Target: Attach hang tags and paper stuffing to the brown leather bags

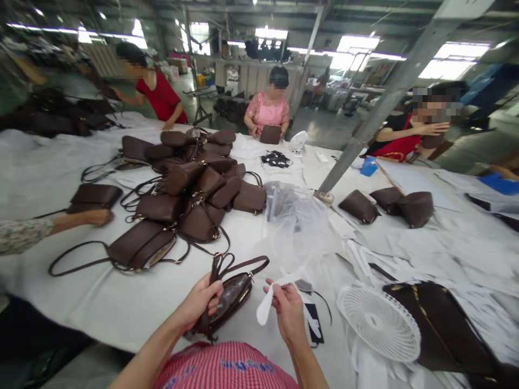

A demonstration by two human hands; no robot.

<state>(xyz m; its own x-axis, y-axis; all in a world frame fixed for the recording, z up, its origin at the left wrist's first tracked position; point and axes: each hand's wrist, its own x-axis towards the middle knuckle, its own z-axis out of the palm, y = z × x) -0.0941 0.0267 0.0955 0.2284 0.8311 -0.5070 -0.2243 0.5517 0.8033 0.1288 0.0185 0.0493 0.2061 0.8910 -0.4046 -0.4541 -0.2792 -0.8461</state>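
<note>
My left hand (204,301) is closed around the gathered strap of a dark brown handbag (234,296). The bag stands tilted at the table's near edge, its zipped top open and something clear and shiny showing inside. To the right of the bag, my right hand (287,306) pinches a strip of white paper (265,307) between thumb and fingers, the ends hanging down on both sides. A black card (315,324) and a grey tag with a dark cord (305,286) lie beside that hand.
Many brown handbags (206,181) are heaped ahead and left. A co-worker's hand (99,217) rests by a bag at left. Clear plastic bags (295,216), a white fan (379,322) and a large brown bag (441,324) lie to the right. A metal post (357,138) rises from the table.
</note>
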